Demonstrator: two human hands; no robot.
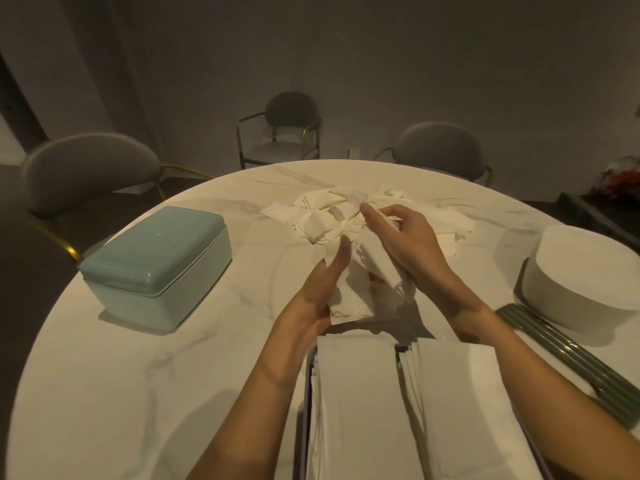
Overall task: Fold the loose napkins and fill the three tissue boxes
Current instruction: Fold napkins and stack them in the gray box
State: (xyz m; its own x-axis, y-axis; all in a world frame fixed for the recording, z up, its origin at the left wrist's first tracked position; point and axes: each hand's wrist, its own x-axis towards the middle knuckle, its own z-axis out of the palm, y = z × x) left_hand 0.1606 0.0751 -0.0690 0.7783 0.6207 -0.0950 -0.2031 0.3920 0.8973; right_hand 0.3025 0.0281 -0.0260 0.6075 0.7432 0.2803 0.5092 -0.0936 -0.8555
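Left hand (pixel 320 282): a crumpled napkin (pixel 353 292) is gripped from the left.
Right hand (pixel 405 244): the same napkin is grasped.
Napkin pile (pixel 332 216): heaped just beyond both hands.

Round white marble table (pixel 138 393): teal lidded box (pixel 157 265) left, loose napkin pile (pixel 332 211) far centre, white round box (pixel 585 275) right, folded napkin stacks (pixel 398 403) near.

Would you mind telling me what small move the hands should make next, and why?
Probably flatten and fold the crumpled white napkins held between the left hand and right hand: they are still bunched, above the open box of flat folded napkins.
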